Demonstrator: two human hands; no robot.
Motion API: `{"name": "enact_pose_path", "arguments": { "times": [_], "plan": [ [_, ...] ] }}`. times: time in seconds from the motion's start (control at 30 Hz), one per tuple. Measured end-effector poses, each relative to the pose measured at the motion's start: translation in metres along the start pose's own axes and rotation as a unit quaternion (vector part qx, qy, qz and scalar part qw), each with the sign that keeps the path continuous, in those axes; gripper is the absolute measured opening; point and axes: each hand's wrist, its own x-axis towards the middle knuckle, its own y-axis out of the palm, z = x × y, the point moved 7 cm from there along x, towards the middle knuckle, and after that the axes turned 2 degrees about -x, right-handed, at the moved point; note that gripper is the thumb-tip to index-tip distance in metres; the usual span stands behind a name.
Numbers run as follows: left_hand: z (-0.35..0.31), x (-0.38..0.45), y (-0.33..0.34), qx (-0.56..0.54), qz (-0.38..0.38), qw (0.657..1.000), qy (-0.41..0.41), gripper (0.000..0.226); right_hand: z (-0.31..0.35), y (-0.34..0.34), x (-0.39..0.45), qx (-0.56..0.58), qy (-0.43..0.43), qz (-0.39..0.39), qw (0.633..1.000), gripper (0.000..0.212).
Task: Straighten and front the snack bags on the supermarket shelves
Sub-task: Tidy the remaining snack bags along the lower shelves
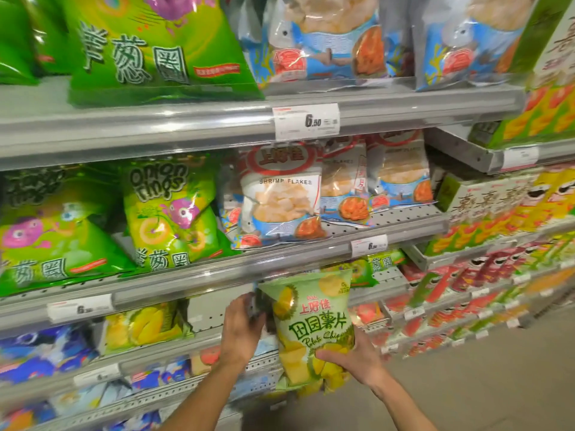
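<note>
Bare shelf [211, 309] is showing between the yellow durian bag [146, 325] and the left hand [241, 329], leaving a gap there. The potato chip bag [311, 325], gripped by both hands, is blocking the opening to its right. The shelf rail [186, 284] is hanging just above, limiting headroom. Onion ring bags [171, 209] are crowding the shelf above.

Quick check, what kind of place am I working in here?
A supermarket snack aisle: tiered metal shelves carry price tags, stocked with onion rings bags and shrimp flakes bags.
</note>
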Motion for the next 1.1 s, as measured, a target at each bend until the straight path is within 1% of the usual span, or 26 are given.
{"name": "enact_pose_path", "arguments": {
  "times": [0.07, 0.13, 0.17, 0.23, 0.3, 0.37, 0.43, 0.5, 0.57, 0.67, 0.77, 0.83, 0.93, 0.97, 1.07, 1.1],
  "plan": [
    [0.009, -0.02, -0.028, 0.06, -0.051, 0.995, 0.054, 0.022, 0.01, 0.031, 0.002, -0.003, -0.008, 0.02, 1.0, 0.068],
    [0.028, -0.039, -0.057, 0.122, -0.107, 0.983, 0.083, 0.012, 0.024, 0.064, 0.006, -0.013, -0.022, 0.045, 0.999, 0.067],
    [0.037, -0.049, -0.071, 0.151, -0.125, 0.977, 0.084, 0.01, 0.032, 0.08, 0.009, -0.017, -0.026, 0.054, 0.998, 0.066],
    [0.058, -0.063, -0.095, 0.203, -0.13, 0.969, 0.056, 0.008, 0.049, 0.109, 0.017, -0.02, -0.037, 0.069, 0.997, 0.064],
    [0.08, -0.069, -0.114, 0.25, -0.113, 0.961, 0.02, 0.015, 0.067, 0.135, 0.025, -0.021, -0.055, 0.078, 0.995, 0.061],
    [0.096, -0.071, -0.121, 0.298, -0.07, 0.952, -0.007, 0.034, 0.084, 0.153, 0.034, -0.032, -0.068, 0.076, 0.994, 0.058],
    [0.104, -0.07, -0.121, 0.327, -0.03, 0.945, -0.009, 0.049, 0.099, 0.167, 0.045, -0.03, -0.077, 0.071, 0.994, 0.058],
    [0.109, -0.069, -0.12, 0.353, -0.012, 0.935, -0.003, 0.059, 0.113, 0.173, 0.056, -0.034, -0.078, 0.048, 0.995, 0.06],
    [0.113, -0.067, -0.119, 0.374, 0.0, 0.927, -0.006, 0.068, 0.126, 0.172, 0.066, -0.034, -0.082, 0.006, 0.996, 0.053],
    [0.118, -0.065, -0.115, 0.382, 0.004, 0.924, 0.016, 0.074, 0.135, 0.166, 0.079, -0.047, -0.101, -0.048, 0.993, 0.043],
    [0.123, -0.063, -0.114, 0.386, 0.01, 0.922, 0.024, 0.077, 0.13, 0.165, 0.087, -0.065, -0.095, -0.057, 0.992, 0.042],
    [0.127, -0.063, -0.114, 0.384, 0.02, 0.923, 0.017, 0.078, 0.123, 0.169, 0.092, -0.071, -0.083, -0.048, 0.993, 0.045],
    [0.131, -0.062, -0.11, 0.394, 0.037, 0.918, 0.009, 0.083, 0.116, 0.182, 0.101, -0.056, -0.065, -0.016, 0.996, 0.042],
    [0.133, -0.062, -0.11, 0.395, 0.043, 0.918, 0.003, 0.082, 0.113, 0.187, 0.104, -0.052, -0.058, -0.006, 0.997, 0.045],
    [0.134, -0.061, -0.111, 0.393, 0.061, 0.917, -0.009, 0.08, 0.103, 0.194, 0.107, -0.049, -0.031, 0.019, 0.998, 0.063],
    [0.133, -0.062, -0.112, 0.394, 0.064, 0.917, -0.008, 0.079, 0.099, 0.193, 0.107, -0.044, -0.024, 0.03, 0.998, 0.065]
  ]
}}
